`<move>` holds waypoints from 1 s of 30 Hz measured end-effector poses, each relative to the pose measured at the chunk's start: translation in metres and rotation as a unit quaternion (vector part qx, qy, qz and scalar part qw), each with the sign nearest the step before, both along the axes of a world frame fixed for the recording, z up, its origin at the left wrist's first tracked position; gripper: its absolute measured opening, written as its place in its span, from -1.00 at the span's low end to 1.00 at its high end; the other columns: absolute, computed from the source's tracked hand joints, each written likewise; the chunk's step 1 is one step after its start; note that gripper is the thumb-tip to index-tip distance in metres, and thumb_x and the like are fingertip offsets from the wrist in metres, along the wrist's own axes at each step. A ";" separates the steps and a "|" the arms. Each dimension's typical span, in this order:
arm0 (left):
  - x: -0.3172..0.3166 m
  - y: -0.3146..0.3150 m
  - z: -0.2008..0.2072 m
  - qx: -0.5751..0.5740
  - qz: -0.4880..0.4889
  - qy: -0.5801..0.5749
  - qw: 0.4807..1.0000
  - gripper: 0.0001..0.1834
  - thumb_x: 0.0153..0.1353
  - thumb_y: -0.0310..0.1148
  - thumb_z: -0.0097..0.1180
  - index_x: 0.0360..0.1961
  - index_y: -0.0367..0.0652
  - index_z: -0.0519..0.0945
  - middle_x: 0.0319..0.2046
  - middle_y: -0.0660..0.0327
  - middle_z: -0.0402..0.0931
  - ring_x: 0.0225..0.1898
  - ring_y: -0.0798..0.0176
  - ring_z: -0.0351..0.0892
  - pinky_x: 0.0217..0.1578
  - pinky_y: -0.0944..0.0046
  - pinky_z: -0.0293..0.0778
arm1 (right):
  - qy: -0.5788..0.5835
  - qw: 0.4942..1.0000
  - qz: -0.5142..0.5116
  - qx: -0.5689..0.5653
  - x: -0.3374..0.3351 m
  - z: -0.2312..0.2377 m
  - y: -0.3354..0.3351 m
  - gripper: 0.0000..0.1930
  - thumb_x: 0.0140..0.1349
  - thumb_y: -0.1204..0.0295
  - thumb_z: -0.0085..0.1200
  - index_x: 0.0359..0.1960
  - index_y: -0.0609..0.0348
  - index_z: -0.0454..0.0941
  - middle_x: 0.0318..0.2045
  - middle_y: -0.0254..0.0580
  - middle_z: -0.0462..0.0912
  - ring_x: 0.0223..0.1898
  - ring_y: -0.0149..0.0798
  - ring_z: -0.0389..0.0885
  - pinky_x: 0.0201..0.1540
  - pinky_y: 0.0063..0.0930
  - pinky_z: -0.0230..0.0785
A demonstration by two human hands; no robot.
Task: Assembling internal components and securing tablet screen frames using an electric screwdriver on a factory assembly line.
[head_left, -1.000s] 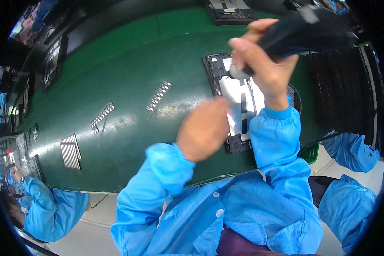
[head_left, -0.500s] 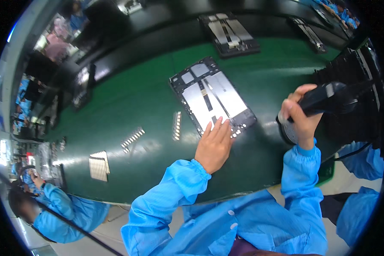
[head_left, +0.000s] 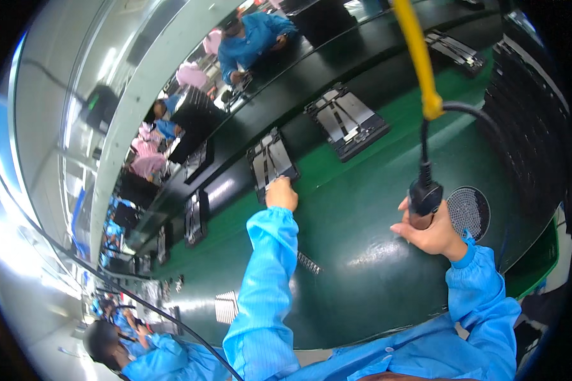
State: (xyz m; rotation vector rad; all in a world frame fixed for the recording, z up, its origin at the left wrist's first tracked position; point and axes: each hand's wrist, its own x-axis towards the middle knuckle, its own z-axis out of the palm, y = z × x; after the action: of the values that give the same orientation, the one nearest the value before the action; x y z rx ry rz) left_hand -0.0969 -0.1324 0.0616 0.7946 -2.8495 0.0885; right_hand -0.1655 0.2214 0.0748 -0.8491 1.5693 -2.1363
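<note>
At the far left of the green bench, my left hand [head_left: 281, 193] has its fingers closed on the near end of an opened tablet [head_left: 270, 160]. The tablet shows silver battery panels in a black frame and lies at the edge of the black belt. My right hand [head_left: 433, 233] grips a black corded electric screwdriver [head_left: 424, 202], cord end up; its tip is hidden. Just right of that hand lies a round black dish [head_left: 468, 213] with a pale dotted face. A second opened tablet [head_left: 347, 124] lies farther back, right of the first.
A yellow cord [head_left: 419, 60] hangs above the screwdriver. Another opened tablet [head_left: 454, 51] lies at back right. A short strip of small parts [head_left: 309, 261] and pale strips [head_left: 226, 307] lie on the bench [head_left: 362, 289]. Co-workers in blue sit across [head_left: 251, 44] and lower left [head_left: 165, 355].
My left hand has carried the tablet from mid-bench away to the far-side belt. My right hand still holds the screwdriver, now more upright. The view has turned left.
</note>
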 end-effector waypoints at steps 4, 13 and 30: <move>-0.048 0.052 0.000 0.047 -0.170 0.028 0.984 -0.50 0.14 -0.15 0.10 -0.01 -0.33 0.46 0.11 -0.06 0.35 0.18 -0.09 0.28 0.14 -0.11 0.22 | 0.048 0.998 0.031 0.035 -0.003 0.016 0.001 -0.72 -0.08 0.53 0.29 -0.32 0.20 0.47 -0.60 -0.42 0.55 -0.63 -0.60 0.42 -0.56 -0.66 0.26; -0.124 0.032 0.023 -0.042 -0.277 -0.035 0.959 -0.17 -0.30 0.11 0.37 -0.05 -0.24 0.48 0.04 -0.04 0.41 0.06 -0.08 0.40 0.09 -0.20 0.21 | 0.106 0.993 0.046 0.031 -0.011 0.015 0.006 -0.68 -0.06 0.49 0.28 -0.27 0.26 0.44 -0.63 -0.25 0.56 -0.55 -0.38 0.54 -0.47 -0.53 0.37; 0.006 0.139 0.024 -0.077 -0.377 0.115 0.916 -0.41 -0.28 -0.34 0.24 -0.11 -0.38 0.51 0.01 0.01 0.45 0.10 -0.13 0.36 0.03 -0.05 0.28 | 0.034 0.998 -0.056 -0.017 -0.046 0.021 0.020 -0.70 -0.13 0.45 0.39 -0.41 0.20 0.49 -0.59 -0.36 0.55 -0.50 -0.61 0.42 -0.45 -0.66 0.29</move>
State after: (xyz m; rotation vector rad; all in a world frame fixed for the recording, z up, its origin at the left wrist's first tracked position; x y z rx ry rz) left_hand -0.0908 0.0066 0.0860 -0.3304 -2.6652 0.1009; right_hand -0.2114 0.2419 0.0955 -0.8722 1.6560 -2.2388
